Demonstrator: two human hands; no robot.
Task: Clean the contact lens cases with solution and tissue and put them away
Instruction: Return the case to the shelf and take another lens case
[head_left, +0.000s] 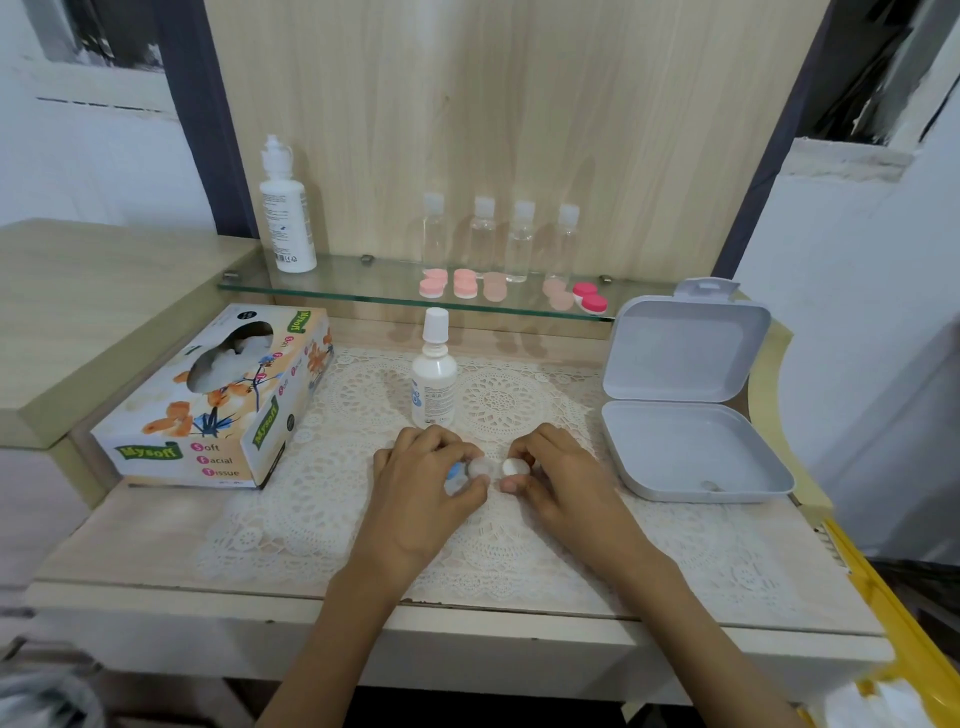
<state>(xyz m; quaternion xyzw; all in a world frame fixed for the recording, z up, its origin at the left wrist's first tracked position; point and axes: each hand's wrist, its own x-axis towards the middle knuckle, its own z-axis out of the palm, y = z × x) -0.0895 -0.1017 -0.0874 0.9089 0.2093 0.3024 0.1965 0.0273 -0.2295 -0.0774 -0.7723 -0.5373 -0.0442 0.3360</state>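
On the lace mat, my left hand grips a small translucent contact lens case with a blue part showing under the fingers. My right hand pinches a white round cap right beside the case. A small white solution bottle stands upright just behind my hands. The tissue box lies to the left. An open grey storage box sits at the right.
A glass shelf at the back carries a tall white bottle, several clear small bottles, pink lens cases and a red-pink case. A yellow object runs along the table's right edge.
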